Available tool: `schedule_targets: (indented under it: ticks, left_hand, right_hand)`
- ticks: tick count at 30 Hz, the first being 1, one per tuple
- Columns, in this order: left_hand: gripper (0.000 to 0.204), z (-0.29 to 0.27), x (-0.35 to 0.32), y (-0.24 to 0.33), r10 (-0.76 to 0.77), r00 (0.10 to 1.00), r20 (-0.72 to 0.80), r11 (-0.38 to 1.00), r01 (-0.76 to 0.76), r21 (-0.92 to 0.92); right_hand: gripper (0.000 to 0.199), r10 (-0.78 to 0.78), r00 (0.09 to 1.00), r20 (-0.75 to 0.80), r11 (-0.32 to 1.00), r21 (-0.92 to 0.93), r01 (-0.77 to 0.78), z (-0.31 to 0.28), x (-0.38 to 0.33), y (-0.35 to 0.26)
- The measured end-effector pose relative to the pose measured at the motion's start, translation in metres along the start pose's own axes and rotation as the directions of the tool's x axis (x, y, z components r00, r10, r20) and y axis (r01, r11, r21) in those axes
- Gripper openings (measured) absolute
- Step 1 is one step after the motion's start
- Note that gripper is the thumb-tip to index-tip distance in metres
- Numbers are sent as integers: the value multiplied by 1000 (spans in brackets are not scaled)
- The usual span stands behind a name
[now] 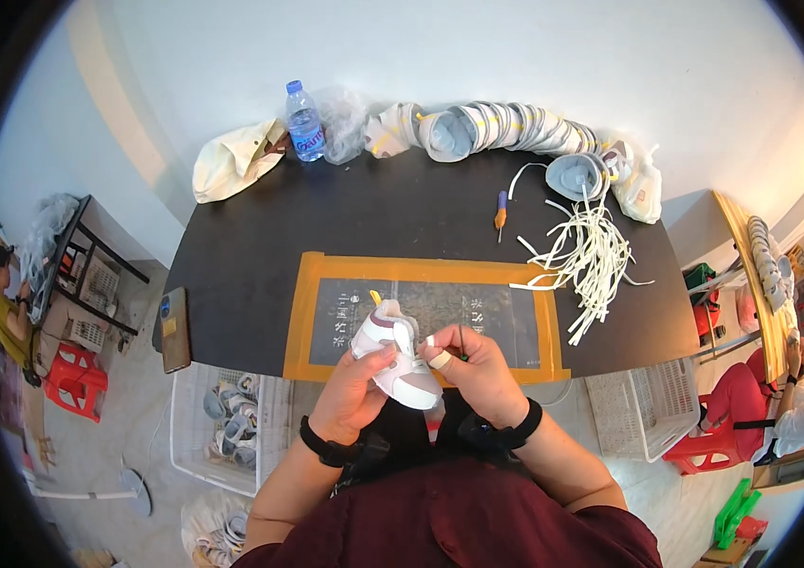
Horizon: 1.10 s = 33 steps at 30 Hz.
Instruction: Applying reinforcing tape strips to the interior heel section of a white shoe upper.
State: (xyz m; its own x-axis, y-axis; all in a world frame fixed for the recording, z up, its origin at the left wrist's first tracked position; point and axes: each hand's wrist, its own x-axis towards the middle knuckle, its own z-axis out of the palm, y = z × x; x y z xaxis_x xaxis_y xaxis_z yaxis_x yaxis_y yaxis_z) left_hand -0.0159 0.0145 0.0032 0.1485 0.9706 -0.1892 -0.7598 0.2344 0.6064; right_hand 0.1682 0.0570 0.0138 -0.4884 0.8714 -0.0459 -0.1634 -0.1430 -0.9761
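A small white and grey shoe (400, 358) with mauve trim is held over the near edge of the black table (260, 237). My left hand (356, 390) cups it from the left and below. My right hand (474, 364), a bandage on one fingertip, pinches at the top of the shoe where the white lace runs. Both wrists wear black bands. Under the shoe lies a dark mat (477, 317) framed in orange tape.
A pile of white laces (591, 260) lies at the right, an orange-handled tool (500, 214) mid-table. A row of shoe uppers (506, 128), a water bottle (304, 121) and a cream bag (231, 161) line the back. A phone (175, 327) lies left. White crates (222, 426) of shoes stand below.
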Motion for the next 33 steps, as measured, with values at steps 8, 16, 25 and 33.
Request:
schedule_targets:
  ticks: [8, 16, 25, 33]
  left_hand:
    - [54, -3, 5, 3, -1, 1000, -22, 998, 3, 58]
    - [44, -13, 8, 8, -20, 998, -57, 993, 27, 119]
    - [42, -10, 3, 15, -15, 998, -59, 970, 29, 242]
    - [44, -7, -4, 16, 44, 999, -28, 908, -28, 419]
  right_hand:
    - [10, -102, 993, -51, 962, -259, 86, 4, 5, 6]
    - [11, -67, 998, -2, 898, -437, 60, 5, 10, 3]
    - [10, -76, 997, -16, 914, -401, 63, 8, 11, 9]
    - [8, -198, 980, -21, 888, -426, 170, 14, 7, 15]
